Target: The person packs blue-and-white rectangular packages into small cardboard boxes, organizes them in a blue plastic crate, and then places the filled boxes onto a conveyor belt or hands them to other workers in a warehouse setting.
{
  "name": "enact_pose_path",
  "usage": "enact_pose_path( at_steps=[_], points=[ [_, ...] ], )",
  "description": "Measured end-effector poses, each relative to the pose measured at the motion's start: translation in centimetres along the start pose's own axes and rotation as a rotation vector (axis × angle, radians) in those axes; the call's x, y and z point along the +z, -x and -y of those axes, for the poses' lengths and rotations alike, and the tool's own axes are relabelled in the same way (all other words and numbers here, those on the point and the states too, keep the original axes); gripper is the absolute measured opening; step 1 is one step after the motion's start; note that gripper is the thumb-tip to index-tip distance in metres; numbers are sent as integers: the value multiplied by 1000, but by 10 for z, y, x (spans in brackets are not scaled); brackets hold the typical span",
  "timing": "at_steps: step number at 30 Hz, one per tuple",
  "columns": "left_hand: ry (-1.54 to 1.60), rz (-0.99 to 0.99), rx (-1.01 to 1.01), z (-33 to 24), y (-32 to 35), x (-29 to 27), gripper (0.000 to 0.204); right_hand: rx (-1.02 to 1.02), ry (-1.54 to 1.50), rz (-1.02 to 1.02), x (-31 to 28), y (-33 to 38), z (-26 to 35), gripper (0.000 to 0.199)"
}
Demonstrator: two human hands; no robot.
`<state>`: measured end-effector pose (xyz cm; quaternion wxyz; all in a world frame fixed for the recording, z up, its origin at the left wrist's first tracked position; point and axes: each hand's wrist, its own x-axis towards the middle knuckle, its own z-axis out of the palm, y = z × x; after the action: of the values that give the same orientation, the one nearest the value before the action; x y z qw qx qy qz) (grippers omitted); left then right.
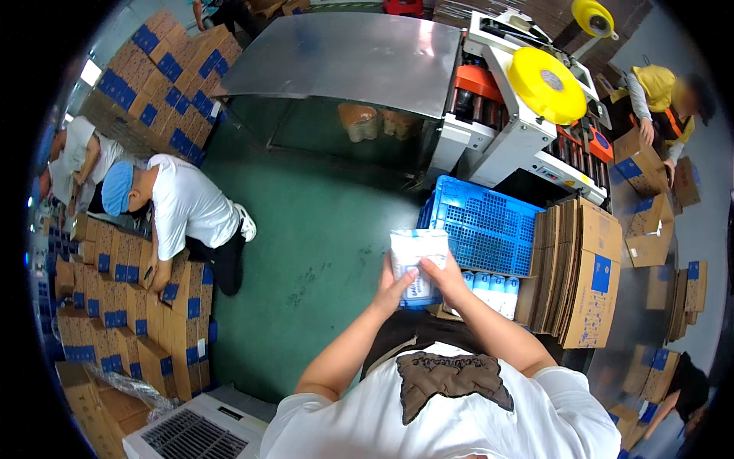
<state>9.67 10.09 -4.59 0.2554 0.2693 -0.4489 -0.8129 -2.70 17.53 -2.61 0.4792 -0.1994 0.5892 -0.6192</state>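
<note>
In front of my body I hold a white soft pack (419, 245) with pale blue edges and dark print on its front. My left hand (393, 289) grips its left side, thumb laid on the front. My right hand (449, 280) wraps the right side, its thumb also on the front. Most of the fingers are hidden behind the pack, and whether more packs sit under it I cannot tell. Just right of my hands, a row of similar white and blue packs (495, 293) stands upright. Beyond them is a blue plastic crate (483, 229).
Flattened cartons (585, 275) stand stacked to my right. Ahead are a steel table (336, 57) and a carton sealing machine (489, 138) with a yellow tape roll (547, 86). A person (183, 206) crouches by stacked cartons (126, 268) at left; another person (654, 96) handles a carton at far right.
</note>
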Motion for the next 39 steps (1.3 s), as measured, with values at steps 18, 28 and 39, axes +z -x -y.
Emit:
enact_pose_path(
  at_steps=[18, 28, 39],
  points=[
    [-148, -614, 14, 15, 5, -22, 56, 239, -139, 50, 45, -14, 5, 45],
    [-323, -530, -13, 5, 6, 0, 53, 40, -33, -103, 25, -17, -19, 37],
    [-236, -565, 99, 16, 9, -2, 58, -191, 201, -134, 37, -9, -21, 46]
  ],
)
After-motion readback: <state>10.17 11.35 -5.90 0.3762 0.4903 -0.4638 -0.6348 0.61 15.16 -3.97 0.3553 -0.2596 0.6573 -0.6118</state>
